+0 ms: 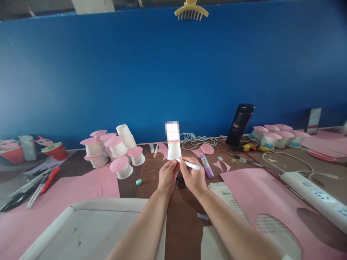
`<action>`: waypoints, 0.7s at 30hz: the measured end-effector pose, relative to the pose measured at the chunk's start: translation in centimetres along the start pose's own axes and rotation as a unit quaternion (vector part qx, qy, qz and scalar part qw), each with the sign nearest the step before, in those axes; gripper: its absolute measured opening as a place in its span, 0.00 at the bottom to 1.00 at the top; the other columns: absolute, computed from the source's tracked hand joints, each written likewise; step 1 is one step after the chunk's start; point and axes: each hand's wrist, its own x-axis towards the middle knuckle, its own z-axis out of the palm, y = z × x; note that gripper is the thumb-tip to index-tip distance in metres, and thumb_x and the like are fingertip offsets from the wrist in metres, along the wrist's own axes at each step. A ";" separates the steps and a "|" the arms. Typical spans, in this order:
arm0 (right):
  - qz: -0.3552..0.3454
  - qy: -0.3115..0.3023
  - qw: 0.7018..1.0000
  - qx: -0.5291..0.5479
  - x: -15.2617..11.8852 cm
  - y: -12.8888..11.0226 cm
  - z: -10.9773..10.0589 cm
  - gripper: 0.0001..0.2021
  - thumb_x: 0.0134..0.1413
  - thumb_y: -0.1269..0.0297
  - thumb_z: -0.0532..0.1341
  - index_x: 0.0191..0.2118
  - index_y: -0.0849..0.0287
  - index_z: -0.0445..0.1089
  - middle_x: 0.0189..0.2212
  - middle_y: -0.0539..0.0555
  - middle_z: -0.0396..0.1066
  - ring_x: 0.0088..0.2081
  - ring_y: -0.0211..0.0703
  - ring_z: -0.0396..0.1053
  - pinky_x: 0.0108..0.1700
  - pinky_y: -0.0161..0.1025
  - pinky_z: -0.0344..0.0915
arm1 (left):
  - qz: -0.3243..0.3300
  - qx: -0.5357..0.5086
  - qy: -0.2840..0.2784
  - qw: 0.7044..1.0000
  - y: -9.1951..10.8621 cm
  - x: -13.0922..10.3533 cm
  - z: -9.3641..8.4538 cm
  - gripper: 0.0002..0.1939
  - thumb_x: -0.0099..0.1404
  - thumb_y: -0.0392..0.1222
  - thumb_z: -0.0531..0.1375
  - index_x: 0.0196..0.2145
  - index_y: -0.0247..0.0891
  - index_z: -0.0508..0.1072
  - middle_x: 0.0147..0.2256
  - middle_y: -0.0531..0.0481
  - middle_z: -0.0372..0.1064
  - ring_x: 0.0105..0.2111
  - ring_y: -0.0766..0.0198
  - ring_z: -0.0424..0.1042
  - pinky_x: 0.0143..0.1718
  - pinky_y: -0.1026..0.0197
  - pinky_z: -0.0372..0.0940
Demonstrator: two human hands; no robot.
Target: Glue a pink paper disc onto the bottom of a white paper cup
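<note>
My left hand (167, 177) is closed at the lower edge of a white paper cup (174, 151), which stands upside down against a phone-like shape with a blurred patch. In my right hand (193, 179) is a white pen (192, 165), its tip end close to the cup's lower edge and my left fingers. Whether the tip touches the cup is too small to tell. Behind my hands lies a small black coil (180, 180), partly hidden. A purple glue stick (207, 167) lies just right of my right hand.
White cups with pink discs (121, 167) stand at left, more at right. A black bottle (240, 124), white cables (196, 140) and a power strip (316, 198) are at right. Pink paper (260, 191), a white box lid (108, 204) and scissors and a red-handled cutter (50, 180) lie nearer.
</note>
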 end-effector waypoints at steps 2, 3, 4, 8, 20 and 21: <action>0.002 -0.003 1.000 0.002 0.0 0.0 0.0 0.07 0.58 0.65 0.56 0.37 0.57 0.71 0.34 0.54 0.74 0.39 0.44 0.71 0.44 0.41 0.68 | -0.001 -0.006 0.003 1.000 0.0 0.0 0.0 0.11 0.47 0.40 0.69 0.27 0.30 0.76 0.27 0.48 0.72 0.29 0.68 0.71 0.38 0.64 0.65; 0.001 -0.004 1.000 0.003 0.0 0.1 0.0 0.07 0.58 0.65 0.56 0.37 0.57 0.71 0.34 0.54 0.74 0.39 0.44 0.71 0.44 0.41 0.68 | -0.002 -0.009 0.006 1.000 0.1 -0.1 0.1 0.11 0.47 0.40 0.69 0.27 0.30 0.76 0.27 0.48 0.72 0.29 0.68 0.71 0.38 0.65 0.65; 0.000 -0.005 1.000 0.003 0.0 0.1 0.0 0.07 0.58 0.65 0.56 0.37 0.57 0.71 0.34 0.54 0.74 0.39 0.44 0.71 0.44 0.40 0.68 | -0.004 -0.011 0.009 1.000 0.1 -0.1 0.1 0.11 0.47 0.40 0.69 0.26 0.30 0.76 0.27 0.48 0.72 0.29 0.68 0.71 0.37 0.65 0.65; -0.003 -0.001 1.000 0.001 0.0 0.1 0.0 0.07 0.58 0.65 0.56 0.37 0.58 0.71 0.35 0.54 0.74 0.39 0.44 0.71 0.43 0.40 0.68 | -0.006 -0.014 0.009 1.000 0.1 -0.1 0.1 0.11 0.47 0.39 0.69 0.27 0.30 0.76 0.28 0.47 0.73 0.30 0.68 0.71 0.38 0.65 0.64; -0.006 0.020 1.000 -0.005 0.0 0.1 -0.1 0.08 0.58 0.64 0.55 0.38 0.58 0.71 0.35 0.56 0.74 0.40 0.45 0.72 0.43 0.41 0.69 | -0.010 -0.016 0.014 1.000 0.0 -0.1 0.2 0.09 0.48 0.39 0.68 0.27 0.31 0.76 0.28 0.48 0.73 0.29 0.68 0.72 0.40 0.64 0.65; -0.005 0.021 1.000 -0.005 0.0 0.1 -0.1 0.08 0.58 0.64 0.55 0.37 0.58 0.71 0.35 0.56 0.74 0.39 0.45 0.72 0.43 0.41 0.69 | -0.010 -0.017 0.015 1.000 0.0 -0.1 0.2 0.09 0.47 0.38 0.68 0.27 0.31 0.76 0.27 0.48 0.73 0.29 0.68 0.72 0.40 0.64 0.65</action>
